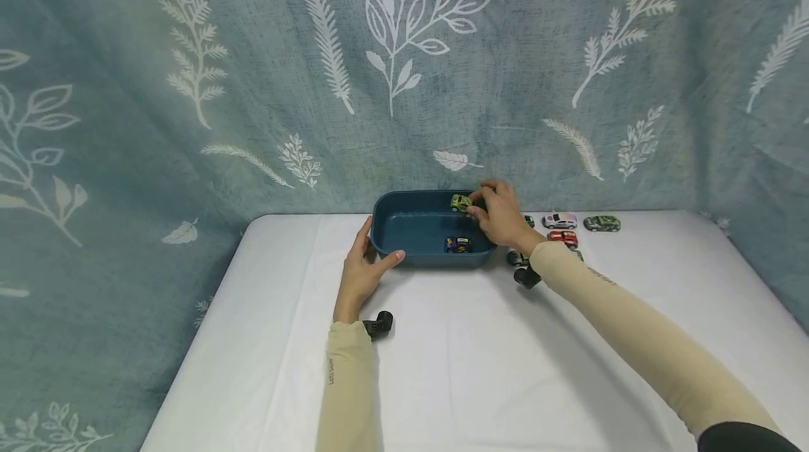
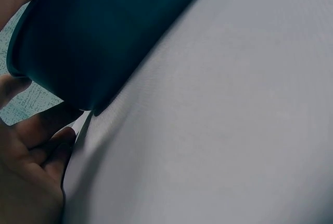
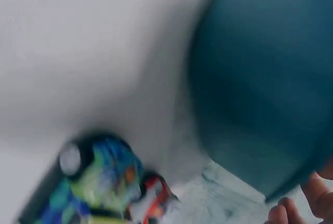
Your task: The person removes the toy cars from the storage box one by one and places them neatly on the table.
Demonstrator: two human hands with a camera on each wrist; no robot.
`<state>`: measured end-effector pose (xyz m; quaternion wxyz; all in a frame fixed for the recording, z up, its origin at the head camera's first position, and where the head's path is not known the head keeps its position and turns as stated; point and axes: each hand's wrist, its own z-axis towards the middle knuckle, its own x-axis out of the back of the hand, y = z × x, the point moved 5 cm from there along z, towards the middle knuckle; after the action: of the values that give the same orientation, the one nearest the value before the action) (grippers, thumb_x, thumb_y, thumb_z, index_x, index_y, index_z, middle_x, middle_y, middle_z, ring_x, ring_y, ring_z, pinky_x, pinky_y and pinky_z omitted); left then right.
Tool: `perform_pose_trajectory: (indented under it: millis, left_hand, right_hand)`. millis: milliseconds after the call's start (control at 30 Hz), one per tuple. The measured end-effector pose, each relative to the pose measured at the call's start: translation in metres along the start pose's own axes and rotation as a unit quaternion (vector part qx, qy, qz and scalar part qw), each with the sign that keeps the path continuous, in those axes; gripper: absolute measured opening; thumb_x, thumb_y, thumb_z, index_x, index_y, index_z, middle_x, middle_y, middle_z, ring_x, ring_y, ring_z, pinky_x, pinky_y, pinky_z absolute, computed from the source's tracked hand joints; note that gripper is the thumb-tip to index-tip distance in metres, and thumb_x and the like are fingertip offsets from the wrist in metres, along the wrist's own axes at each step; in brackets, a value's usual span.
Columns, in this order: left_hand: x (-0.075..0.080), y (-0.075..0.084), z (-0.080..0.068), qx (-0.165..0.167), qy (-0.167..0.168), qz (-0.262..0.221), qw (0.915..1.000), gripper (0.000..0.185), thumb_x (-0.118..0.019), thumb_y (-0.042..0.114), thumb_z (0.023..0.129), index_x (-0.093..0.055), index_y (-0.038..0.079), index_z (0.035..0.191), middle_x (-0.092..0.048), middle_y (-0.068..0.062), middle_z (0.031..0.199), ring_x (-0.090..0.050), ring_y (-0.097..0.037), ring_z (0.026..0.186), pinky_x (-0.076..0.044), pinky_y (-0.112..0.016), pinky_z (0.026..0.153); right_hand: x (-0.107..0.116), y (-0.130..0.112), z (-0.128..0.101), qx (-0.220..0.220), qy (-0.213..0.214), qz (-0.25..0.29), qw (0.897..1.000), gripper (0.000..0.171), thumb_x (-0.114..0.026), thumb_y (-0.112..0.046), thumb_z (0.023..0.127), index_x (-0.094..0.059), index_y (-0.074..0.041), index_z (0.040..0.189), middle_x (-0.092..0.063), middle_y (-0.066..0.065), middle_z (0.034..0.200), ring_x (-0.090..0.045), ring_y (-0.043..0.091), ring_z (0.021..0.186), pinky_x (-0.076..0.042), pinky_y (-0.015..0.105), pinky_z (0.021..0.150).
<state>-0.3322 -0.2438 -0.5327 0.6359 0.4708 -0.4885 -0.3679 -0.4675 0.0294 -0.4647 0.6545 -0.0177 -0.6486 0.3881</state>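
Note:
A blue rectangular plastic tub [image 1: 411, 260] stands at the back of the table. My left hand [image 1: 363, 271] holds its left end, thumb at the near rim and fingers around the outer wall; the left wrist view shows those fingers [image 2: 47, 125] by the tub's lower corner. Over the tub's right end, my right hand [image 1: 501, 217] pinches a green toy car [image 1: 461, 203] between thumb and fingers. Inside the tub, toward the near right corner, lies a dark purple toy car [image 1: 458, 245]. In the right wrist view, the tub's wall [image 3: 255, 88] hides most of my right hand.
Several toy cars sit right of the tub, among them a pink-and-white car [image 1: 560, 221], a red car [image 1: 562, 238] and a green camouflage car [image 1: 602, 223]. My right forearm partly covers others. A leaf-patterned curtain [image 1: 537, 52] hangs behind the white-covered table [image 1: 455, 361].

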Motion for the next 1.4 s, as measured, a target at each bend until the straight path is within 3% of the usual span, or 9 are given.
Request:
perform_pose_trajectory:
  millis: [167, 300, 600, 933, 1200, 1400]
  left_hand:
    - [-0.003, 0.001, 0.000, -0.001, -0.003, 0.001, 1.0000, 0.104, -0.089, 0.045, 0.085, -0.028, 0.035, 0.169, -0.034, -0.009, 0.173, -0.040, -0.036, 0.156, -0.034, -0.051, 0.129]
    - [-0.001, 0.000, 0.000, 0.002, 0.000, 0.003, 1.0000, 0.104, -0.089, 0.046, 0.084, -0.029, 0.037, 0.169, -0.037, -0.012, 0.171, -0.041, -0.036, 0.156, -0.034, -0.051, 0.129]
    - [0.008, -0.001, 0.002, -0.005, 0.010, -0.002, 0.9999, 0.102, -0.090, 0.042, 0.085, -0.031, 0.035, 0.168, -0.048, -0.017, 0.164, -0.045, -0.035, 0.154, -0.033, -0.050, 0.129]
    - [0.002, -0.005, -0.003, 0.013, 0.007, 0.004, 0.9999, 0.103, -0.090, 0.045, 0.085, -0.030, 0.039, 0.168, -0.042, -0.017, 0.167, -0.042, -0.035, 0.155, -0.032, -0.052, 0.129]
    - [-0.002, -0.002, -0.004, 0.000, 0.006, -0.012, 0.9999, 0.103, -0.090, 0.038, 0.085, -0.030, 0.036, 0.168, -0.047, -0.018, 0.164, -0.041, -0.034, 0.156, -0.033, -0.048, 0.130]
    - [-0.004, 0.000, -0.001, -0.006, 0.000, -0.011, 0.9999, 0.104, -0.090, 0.038, 0.086, -0.029, 0.034, 0.169, -0.047, -0.018, 0.164, -0.041, -0.034, 0.156, -0.033, -0.048, 0.130]
  right_hand:
    - [0.025, 0.005, -0.010, 0.005, -0.015, 0.019, 1.000, 0.038, -0.053, -0.019, 0.113, -0.057, 0.004, 0.144, -0.052, 0.028, 0.147, -0.048, 0.047, 0.137, -0.043, 0.063, 0.112]
    - [0.044, 0.016, -0.023, 0.008, -0.041, 0.032, 0.999, 0.039, -0.052, -0.015, 0.113, -0.053, 0.007, 0.145, -0.058, 0.029, 0.140, -0.060, 0.044, 0.123, -0.053, 0.060, 0.099]
    - [0.086, 0.041, -0.051, 0.015, -0.052, -0.008, 0.998, 0.040, -0.053, -0.013, 0.112, -0.053, 0.009, 0.146, -0.058, 0.031, 0.141, -0.062, 0.044, 0.120, -0.054, 0.060, 0.098]
    - [0.122, 0.098, -0.085, -0.004, -0.031, -0.065, 0.997, 0.037, -0.057, -0.009, 0.110, -0.056, 0.010, 0.142, -0.062, 0.034, 0.134, -0.066, 0.045, 0.111, -0.057, 0.060, 0.087]
    - [0.143, 0.137, -0.112, -0.034, -0.029, -0.094, 0.995, 0.038, -0.057, -0.009, 0.110, -0.057, 0.010, 0.142, -0.063, 0.034, 0.131, -0.065, 0.050, 0.113, -0.057, 0.062, 0.086]
    - [0.147, 0.155, -0.126, -0.031, -0.016, -0.136, 0.990, 0.033, -0.065, -0.006, 0.105, -0.063, 0.010, 0.134, -0.064, 0.035, 0.128, -0.059, 0.053, 0.115, -0.049, 0.067, 0.090]
